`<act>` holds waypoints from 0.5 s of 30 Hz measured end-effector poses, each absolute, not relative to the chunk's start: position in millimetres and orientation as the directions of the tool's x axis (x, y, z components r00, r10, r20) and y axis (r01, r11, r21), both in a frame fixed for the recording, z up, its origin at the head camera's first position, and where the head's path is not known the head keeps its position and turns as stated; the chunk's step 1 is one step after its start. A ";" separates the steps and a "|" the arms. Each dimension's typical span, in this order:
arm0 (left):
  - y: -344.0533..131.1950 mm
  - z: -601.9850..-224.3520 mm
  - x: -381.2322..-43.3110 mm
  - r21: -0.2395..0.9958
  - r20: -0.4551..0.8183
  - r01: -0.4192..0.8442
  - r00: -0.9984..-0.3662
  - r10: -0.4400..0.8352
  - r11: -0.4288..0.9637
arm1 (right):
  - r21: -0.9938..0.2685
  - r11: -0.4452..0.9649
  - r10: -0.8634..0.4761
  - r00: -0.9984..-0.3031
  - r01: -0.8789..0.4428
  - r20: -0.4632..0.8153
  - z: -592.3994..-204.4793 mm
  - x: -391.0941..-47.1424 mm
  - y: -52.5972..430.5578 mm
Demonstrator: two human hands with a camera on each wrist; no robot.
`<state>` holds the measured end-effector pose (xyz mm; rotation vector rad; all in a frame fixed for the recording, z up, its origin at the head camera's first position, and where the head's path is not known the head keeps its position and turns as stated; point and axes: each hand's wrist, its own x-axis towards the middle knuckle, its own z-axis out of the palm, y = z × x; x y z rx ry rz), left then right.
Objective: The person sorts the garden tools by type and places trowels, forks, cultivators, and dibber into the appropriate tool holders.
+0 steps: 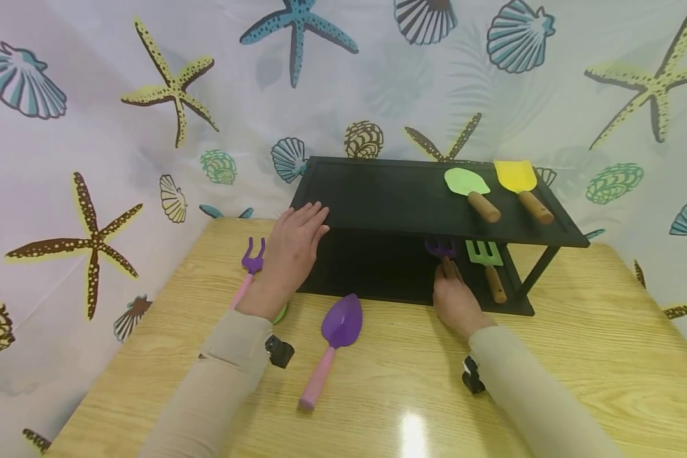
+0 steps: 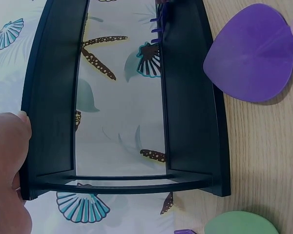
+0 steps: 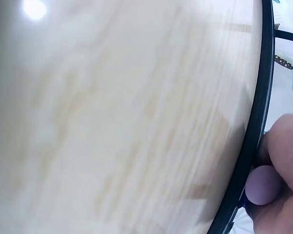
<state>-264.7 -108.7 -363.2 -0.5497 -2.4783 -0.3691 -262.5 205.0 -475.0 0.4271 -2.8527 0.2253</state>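
Note:
My left hand (image 1: 291,251) rests on the left end of the black two-tier shelf's upper board (image 1: 378,194), its fingers stretched over the top. My right hand (image 1: 457,299) reaches to the front of the lower board and grips a small purple garden fork (image 1: 442,247). The fork's tines lie over the lower board, under the upper one. In the right wrist view the round end of its pinkish handle (image 3: 263,185) shows between the fingers. Just right of it lies a green garden fork (image 1: 485,253) with a wooden handle.
On the upper board lie a green trowel (image 1: 466,182) and a yellow shovel (image 1: 516,177). A purple trowel (image 1: 343,321) lies before the shelf, a two-pronged purple weeder (image 1: 253,261) left of it. My left wrist mostly hides a green tool (image 2: 241,224).

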 end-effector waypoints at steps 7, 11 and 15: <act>-108.2 -364.2 -264.6 0.141 0.565 0.444 -0.770 0.296 0.885 | -0.155 0.940 -0.262 -0.934 -0.305 0.244 -471.1 -259.8 207.7; -107.8 -364.0 -264.4 0.142 0.557 0.437 -0.777 0.294 0.888 | -0.173 0.932 -0.269 -0.927 -0.320 0.263 -465.7 -253.7 208.5; -108.4 -362.8 -264.4 0.139 0.556 0.440 -0.776 0.298 0.887 | -0.189 0.926 -0.270 -0.925 -0.326 0.267 -457.3 -244.7 211.5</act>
